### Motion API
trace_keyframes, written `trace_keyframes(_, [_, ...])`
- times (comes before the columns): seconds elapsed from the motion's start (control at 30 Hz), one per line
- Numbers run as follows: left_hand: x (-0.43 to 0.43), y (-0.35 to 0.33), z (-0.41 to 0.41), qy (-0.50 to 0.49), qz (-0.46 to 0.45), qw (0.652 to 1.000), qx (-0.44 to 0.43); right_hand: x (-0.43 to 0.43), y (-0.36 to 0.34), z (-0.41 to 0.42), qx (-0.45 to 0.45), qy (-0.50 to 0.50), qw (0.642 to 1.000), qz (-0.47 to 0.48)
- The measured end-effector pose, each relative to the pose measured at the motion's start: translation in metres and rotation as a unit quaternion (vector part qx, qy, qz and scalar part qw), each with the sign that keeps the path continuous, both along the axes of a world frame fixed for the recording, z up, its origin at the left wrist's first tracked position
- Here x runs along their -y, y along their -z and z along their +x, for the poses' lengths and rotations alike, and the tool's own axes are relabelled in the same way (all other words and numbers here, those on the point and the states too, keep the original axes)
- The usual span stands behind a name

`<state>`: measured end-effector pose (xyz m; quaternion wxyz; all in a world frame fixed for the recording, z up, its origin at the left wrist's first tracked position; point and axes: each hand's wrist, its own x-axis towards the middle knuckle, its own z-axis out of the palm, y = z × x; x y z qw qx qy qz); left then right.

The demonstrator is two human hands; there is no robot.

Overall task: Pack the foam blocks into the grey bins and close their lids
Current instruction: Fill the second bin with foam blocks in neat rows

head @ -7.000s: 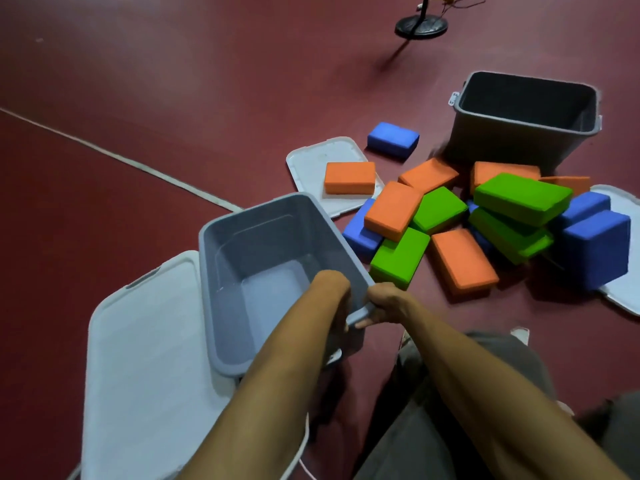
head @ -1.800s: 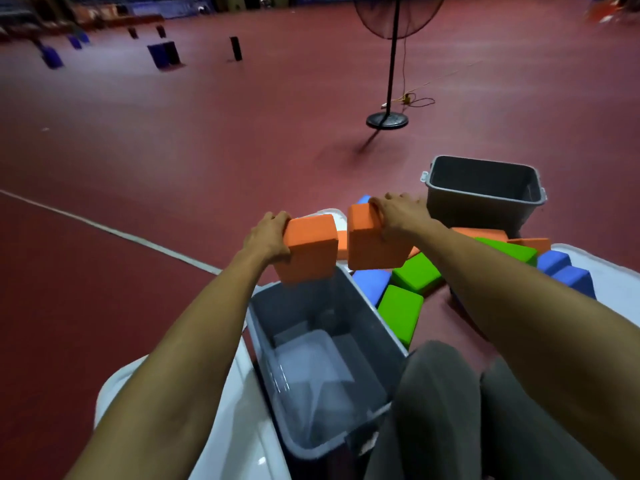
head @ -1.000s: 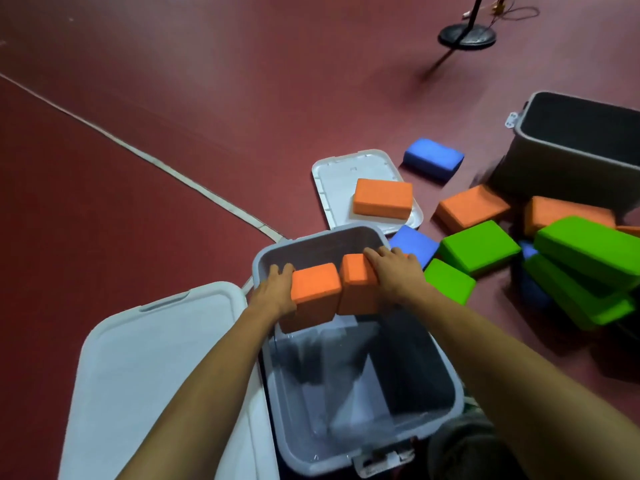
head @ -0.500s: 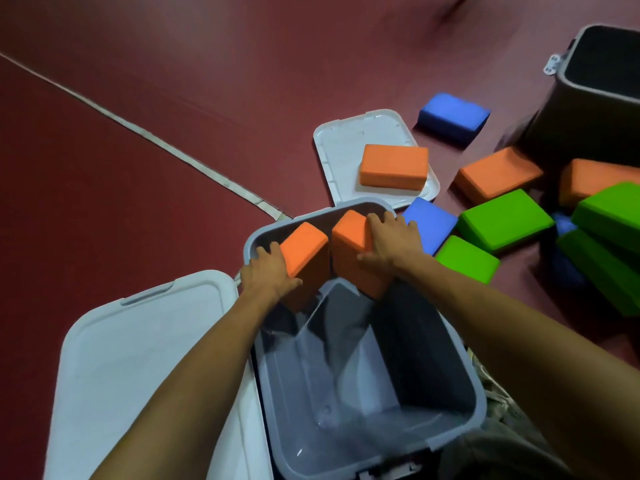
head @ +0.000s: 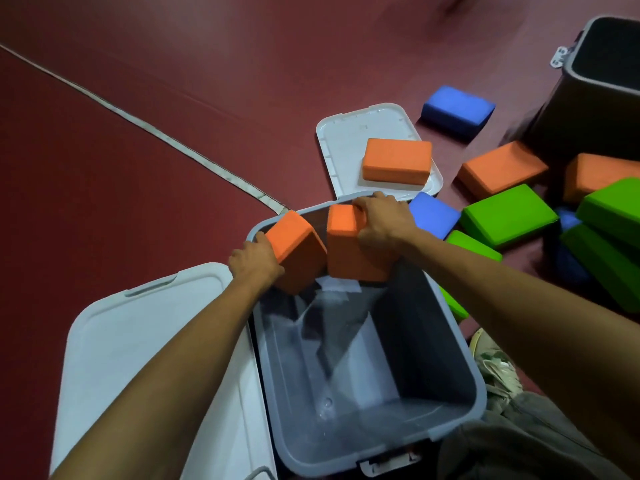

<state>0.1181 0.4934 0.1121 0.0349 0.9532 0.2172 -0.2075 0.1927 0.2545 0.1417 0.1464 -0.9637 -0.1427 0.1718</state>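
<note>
Snugly, hands (head: 381, 223) (both) around orange blocks (head: 349, 251)

- This looks like a big sports hall or gym.
- The smooth dark red floor (head: 173, 81) spreads wide, like a play court.
- A thin pale line (head: 156, 129) runs across the floor, like a court marking.
- Soft orange foam blocks (head: 396, 161), green foam blocks (head: 509, 214) and blue foam blocks (head: 457, 107) lie on the floor, like exercise blocks.
- Grey plastic bins (head: 408, 341) stand on the floor too.
</note>
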Motion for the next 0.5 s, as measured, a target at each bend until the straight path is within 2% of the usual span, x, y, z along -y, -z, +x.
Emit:
trace_keyframes(0.1, [-0.004, -0.011, 0.005, 0.007, -0.008, 1.0, -0.004, 0.004, -0.006, 0.009, 0.074, -0.054, 0.996, 0.003])
trace_keyframes(0.23, [0.006, -0.019, 0.009, 0.026, -0.025, 0.999, 0.009, 0.006, -0.01, 0.021, 0.146, -0.159, 0.975, -0.042])
trace_keyframes(0.5, [0.015, -0.014, 0.006, 0.077, -0.004, 0.997, -0.015, 0.018, 0.036, 0.013, 0.068, -0.13, 0.984, -0.101])
